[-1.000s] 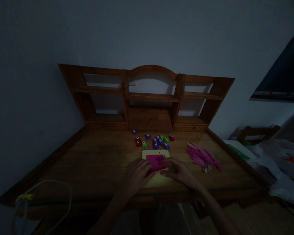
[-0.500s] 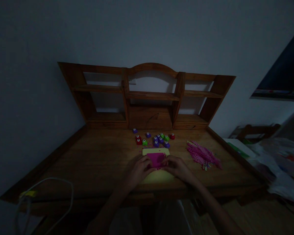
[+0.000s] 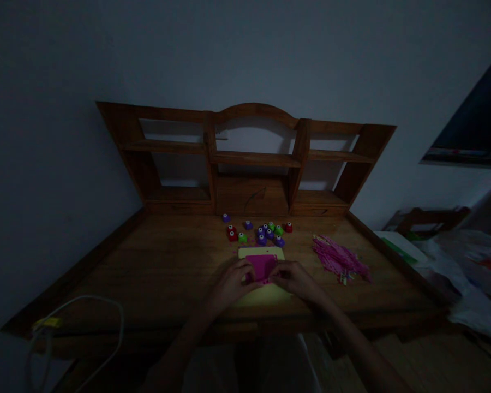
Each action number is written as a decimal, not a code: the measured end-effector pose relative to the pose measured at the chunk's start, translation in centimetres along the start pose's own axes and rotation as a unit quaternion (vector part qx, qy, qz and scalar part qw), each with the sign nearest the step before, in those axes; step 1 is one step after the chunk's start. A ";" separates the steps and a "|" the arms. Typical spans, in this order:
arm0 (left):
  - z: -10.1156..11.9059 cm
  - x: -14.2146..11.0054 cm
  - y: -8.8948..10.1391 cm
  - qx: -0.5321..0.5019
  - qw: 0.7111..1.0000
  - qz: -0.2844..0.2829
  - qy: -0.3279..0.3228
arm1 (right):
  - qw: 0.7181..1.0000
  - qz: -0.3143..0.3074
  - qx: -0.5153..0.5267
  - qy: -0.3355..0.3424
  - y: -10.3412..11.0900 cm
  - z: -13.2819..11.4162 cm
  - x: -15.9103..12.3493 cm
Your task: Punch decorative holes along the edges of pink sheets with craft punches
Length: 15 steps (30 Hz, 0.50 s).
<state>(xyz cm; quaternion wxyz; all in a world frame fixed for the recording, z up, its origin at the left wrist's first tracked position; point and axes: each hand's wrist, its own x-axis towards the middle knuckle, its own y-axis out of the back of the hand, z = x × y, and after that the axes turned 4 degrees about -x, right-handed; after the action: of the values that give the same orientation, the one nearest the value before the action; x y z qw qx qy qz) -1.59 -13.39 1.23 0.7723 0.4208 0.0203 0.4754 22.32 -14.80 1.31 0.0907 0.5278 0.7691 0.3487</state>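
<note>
Between my hands is a flat pink sheet (image 3: 264, 265), roughly rectangular, with small bumps or holes along its edges. It lies over a pale yellow sheet or board (image 3: 265, 297) near the desk's front edge. My left hand (image 3: 238, 278) is closed on the pink sheet's left side, thumb toward its near edge. My right hand (image 3: 290, 277) pinches its lower right edge, fingertips bent inward. Dim light hides the exact finger contact. Just beyond lie several small domed pieces with eye-like tops, among them a purple piece (image 3: 279, 240), a green piece (image 3: 242, 237) and a red piece (image 3: 288, 227).
A heap of pink perforated strips (image 3: 339, 256) lies on the wooden desk (image 3: 159, 262) to the right. A wooden shelf unit (image 3: 251, 160) stands along the back. At the left edge hangs a white cable (image 3: 120, 322). Plastic bags (image 3: 470, 273) are at far right.
My right hand's fingertips have shifted slightly left along the pink sheet's near edge. My left hand keeps its hold, and the view has moved very slightly.
</note>
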 end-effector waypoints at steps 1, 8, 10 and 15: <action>-0.1 0.0 0.0 0.003 1.000 0.001 0.000 | 1.000 0.000 -0.006 -0.004 0.0 0.1 0.0; -0.3 0.3 -0.2 -0.002 1.000 -0.010 0.016 | 0.999 -0.018 -0.025 -0.021 0.2 0.3 0.2; -0.2 0.4 -0.1 0.000 1.000 -0.014 0.020 | 0.999 -0.024 -0.027 -0.023 0.2 0.4 0.4; -0.2 0.6 -0.1 0.007 1.000 -0.024 0.017 | 0.998 -0.034 -0.041 -0.014 0.2 0.8 0.7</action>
<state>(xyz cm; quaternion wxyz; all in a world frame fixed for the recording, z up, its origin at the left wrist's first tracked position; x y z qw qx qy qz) -1.32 -12.83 1.23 0.7800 0.4173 0.0469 0.4640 22.59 -13.80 0.97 0.1350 0.5024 0.7701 0.3692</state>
